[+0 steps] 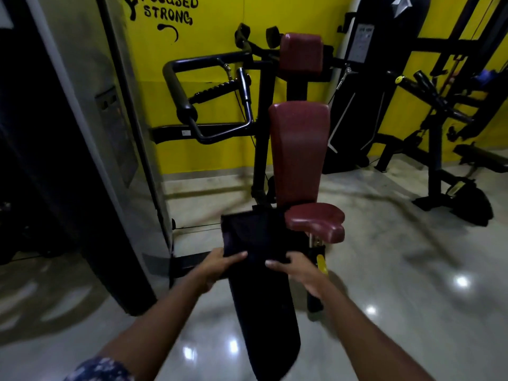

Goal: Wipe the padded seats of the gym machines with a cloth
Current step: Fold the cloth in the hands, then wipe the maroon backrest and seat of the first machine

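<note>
Left hand (220, 264) and right hand (297, 270) on cloth (264, 314) edge, padded seat (316, 219) beyond

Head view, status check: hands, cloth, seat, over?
The dark cloth gripped at its top by left hand and right hand, hanging before the machine. Not yet on the maroon seat. Nothing seen between them.
</note>
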Available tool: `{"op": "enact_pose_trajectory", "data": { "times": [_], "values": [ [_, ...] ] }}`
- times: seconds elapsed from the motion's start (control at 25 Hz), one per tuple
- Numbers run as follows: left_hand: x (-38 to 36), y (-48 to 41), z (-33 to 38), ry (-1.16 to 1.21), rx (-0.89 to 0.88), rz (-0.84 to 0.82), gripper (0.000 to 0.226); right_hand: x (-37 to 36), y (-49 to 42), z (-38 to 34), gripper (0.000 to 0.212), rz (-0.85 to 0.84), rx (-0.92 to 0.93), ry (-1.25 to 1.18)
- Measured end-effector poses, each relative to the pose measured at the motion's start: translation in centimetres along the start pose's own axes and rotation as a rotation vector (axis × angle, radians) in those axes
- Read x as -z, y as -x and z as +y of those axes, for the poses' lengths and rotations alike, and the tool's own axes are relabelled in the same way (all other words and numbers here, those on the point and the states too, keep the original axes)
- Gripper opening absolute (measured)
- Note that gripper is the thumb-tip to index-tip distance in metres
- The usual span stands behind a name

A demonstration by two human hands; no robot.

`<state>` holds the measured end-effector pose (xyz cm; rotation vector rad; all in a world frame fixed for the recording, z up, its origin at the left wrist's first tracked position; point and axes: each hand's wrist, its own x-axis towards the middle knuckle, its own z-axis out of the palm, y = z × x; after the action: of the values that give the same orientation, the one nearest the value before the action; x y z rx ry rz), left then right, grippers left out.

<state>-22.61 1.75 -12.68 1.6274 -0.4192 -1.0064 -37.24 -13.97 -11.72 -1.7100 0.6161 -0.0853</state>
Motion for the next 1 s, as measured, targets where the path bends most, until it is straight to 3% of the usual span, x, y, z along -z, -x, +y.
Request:
{"op": "enact_pose_trajectory", "data": {
  "times": [0.08, 0.2, 0.28, 0.4, 0.52, 0.6, 0.72, 0.8, 0.88, 1.0],
  "values": [
    [-1.1, -2.8, -1.2, 0.058, 0.156, 0.027, 0.042, 1.2, -1.3, 2.5, 0.017, 0.031, -0.061, 0.014],
    [-1.8, -8.1, 2.4, 0.288, 0.214, 0.066, 0.045, 6.4, -5.9, 0.8, 0.016, -0.006, -0.094, -0.191],
    [-2.5, -11.1, 4.8, 0.392, 0.226, -0.005, 0.056, 9.3, -9.3, -0.3, 0.030, -0.055, -0.131, -0.234],
    [-4.1, -14.9, 4.9, 0.131, 0.239, 0.002, 0.036, 11.4, -12.9, 3.0, 0.063, -0.039, -0.145, -0.051],
    [-5.6, -18.0, 5.8, -0.054, 0.216, 0.103, 0.030, 14.5, -14.6, 3.5, 0.043, 0.042, -0.136, -0.052],
    [-7.2, -19.6, 6.8, -0.160, 0.093, 0.167, 0.031, 17.0, -15.5, 2.3, 0.031, 0.068, -0.133, -0.042],
    [-10.0, -21.3, 8.3, -0.402, -0.276, 0.142, 0.034, 20.6, -16.8, 0.9, 0.033, 0.135, -0.129, -0.162],
    [-11.9, -22.3, 9.8, -0.400, -0.465, 0.106, 0.028, 22.9, -17.6, -0.4, 0.033, 0.174, -0.119, -0.265],
    [-13.7, -24.0, 11.5, -0.317, -0.533, 0.156, 0.021, 25.1, -19.1, -1.8, 0.039, 0.272, -0.132, -0.296],
    [-15.6, -28.0, 13.7, -0.187, -0.542, 0.295, 0.007, 26.7, -22.0, -2.3, 0.045, 0.467, -0.122, 0.092]
  ]
}}
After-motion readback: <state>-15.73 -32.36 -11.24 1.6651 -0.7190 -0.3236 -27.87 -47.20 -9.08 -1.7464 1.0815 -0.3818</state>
